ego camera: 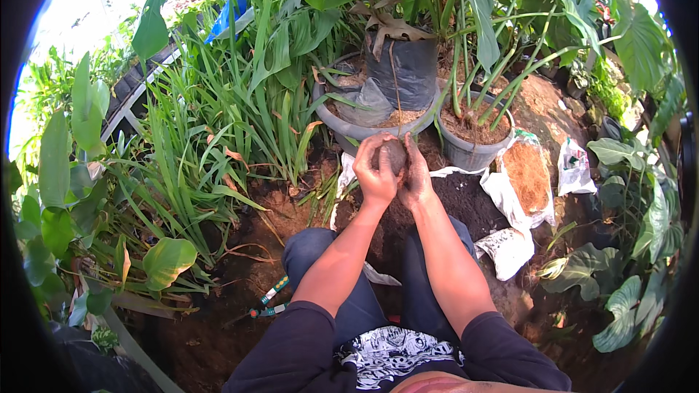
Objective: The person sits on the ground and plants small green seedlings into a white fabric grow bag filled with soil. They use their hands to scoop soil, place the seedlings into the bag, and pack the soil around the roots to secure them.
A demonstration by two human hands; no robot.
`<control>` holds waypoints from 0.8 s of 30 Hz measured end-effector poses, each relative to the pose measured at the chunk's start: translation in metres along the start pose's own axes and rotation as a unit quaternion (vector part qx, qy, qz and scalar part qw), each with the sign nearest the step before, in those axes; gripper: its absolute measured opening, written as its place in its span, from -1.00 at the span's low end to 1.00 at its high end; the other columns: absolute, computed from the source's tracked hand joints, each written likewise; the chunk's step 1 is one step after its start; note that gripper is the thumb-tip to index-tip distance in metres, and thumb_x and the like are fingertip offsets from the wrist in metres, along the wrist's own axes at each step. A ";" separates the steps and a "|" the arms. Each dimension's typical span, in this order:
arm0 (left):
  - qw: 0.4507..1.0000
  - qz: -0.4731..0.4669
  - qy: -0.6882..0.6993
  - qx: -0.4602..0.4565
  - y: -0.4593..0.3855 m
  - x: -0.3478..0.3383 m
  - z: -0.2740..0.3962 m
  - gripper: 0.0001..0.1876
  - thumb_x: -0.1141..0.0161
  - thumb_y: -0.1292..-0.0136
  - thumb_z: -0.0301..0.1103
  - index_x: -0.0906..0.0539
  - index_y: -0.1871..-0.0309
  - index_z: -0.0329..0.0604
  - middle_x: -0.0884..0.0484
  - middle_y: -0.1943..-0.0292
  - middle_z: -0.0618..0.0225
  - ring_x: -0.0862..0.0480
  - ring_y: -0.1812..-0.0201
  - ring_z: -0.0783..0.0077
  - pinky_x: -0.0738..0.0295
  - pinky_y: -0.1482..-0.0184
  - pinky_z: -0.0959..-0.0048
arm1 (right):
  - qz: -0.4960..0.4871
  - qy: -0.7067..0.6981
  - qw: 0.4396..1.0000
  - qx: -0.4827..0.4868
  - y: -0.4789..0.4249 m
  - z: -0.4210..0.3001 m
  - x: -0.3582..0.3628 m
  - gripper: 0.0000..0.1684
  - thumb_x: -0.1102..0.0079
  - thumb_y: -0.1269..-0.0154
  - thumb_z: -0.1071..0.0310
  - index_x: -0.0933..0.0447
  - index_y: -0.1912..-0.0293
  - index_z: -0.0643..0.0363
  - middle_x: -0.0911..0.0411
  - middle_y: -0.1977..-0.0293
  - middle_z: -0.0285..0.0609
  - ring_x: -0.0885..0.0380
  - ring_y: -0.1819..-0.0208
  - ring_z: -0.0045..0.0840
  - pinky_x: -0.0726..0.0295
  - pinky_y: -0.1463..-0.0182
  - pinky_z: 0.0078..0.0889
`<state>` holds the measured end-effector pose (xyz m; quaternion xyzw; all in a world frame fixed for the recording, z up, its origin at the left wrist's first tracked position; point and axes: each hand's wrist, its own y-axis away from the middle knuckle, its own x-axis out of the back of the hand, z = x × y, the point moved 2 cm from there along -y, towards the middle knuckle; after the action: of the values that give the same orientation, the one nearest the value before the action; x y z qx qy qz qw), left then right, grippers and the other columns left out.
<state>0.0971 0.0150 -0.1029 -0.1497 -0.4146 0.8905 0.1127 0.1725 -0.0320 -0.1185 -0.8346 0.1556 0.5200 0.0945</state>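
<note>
Both hands are raised together in front of me, cupped around a rounded clump of dark soil (394,156). Against its left side lies my left hand (377,170), fingers curled over the top. My right hand (416,173) holds the clump's right side, its fingers pointing up and smeared with soil. Whether roots are inside the clump cannot be told. Below and behind the hands, dark potting soil (464,202) lies on a spread white sack, partly hidden by my forearms and knees.
Beyond my hands stand a wide grey pot (349,130) holding a black grow bag (407,73), and a grey pot (475,154) with a large-leaved plant. Rightward lie a bag of brown fibre (527,174) and a white bag (574,169). Green-handled pruning shears (270,310) lie by my left knee.
</note>
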 end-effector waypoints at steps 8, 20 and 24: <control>0.987 -0.091 -0.129 -0.017 0.005 -0.006 0.003 -0.73 -0.26 -0.24 -0.47 -0.76 -0.01 -0.25 -0.73 -0.09 0.09 -0.61 -0.22 -0.04 -0.40 -0.34 0.07 | 0.005 -0.029 0.999 0.018 -0.011 0.001 0.016 -0.54 0.07 -0.68 -0.07 -0.49 -0.18 0.09 -0.57 -0.04 -0.26 -0.57 -0.14 -0.47 -0.56 -0.28 -0.28; 0.952 -0.117 -0.238 -0.153 0.010 -0.007 0.006 -0.74 -0.23 -0.22 -0.45 -0.78 0.04 -0.20 -0.77 -0.04 0.13 -0.69 -0.11 -0.03 -0.40 -0.29 0.10 | 0.043 0.049 0.998 0.020 -0.024 0.008 0.039 -0.48 0.05 -0.65 -0.16 -0.48 -0.18 0.08 -0.56 -0.09 -0.17 -0.57 -0.15 -0.35 -0.61 -0.23 -0.16; 0.956 -0.122 -0.222 -0.150 0.009 -0.014 0.008 -0.73 -0.25 -0.20 -0.40 -0.78 0.04 -0.21 -0.76 -0.06 0.14 -0.67 -0.13 -0.04 -0.39 -0.28 0.09 | -0.037 -0.044 0.998 0.025 -0.036 0.003 0.064 -0.60 -0.04 -0.64 -0.06 -0.57 -0.06 0.05 -0.63 0.08 -0.24 -0.64 0.06 -0.48 -0.69 -0.07 -0.32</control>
<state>0.1063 -0.0003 -0.1028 0.0885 -0.5731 0.8083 0.1023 0.2094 -0.0074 -0.1769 -0.8136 0.1332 0.5481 0.1411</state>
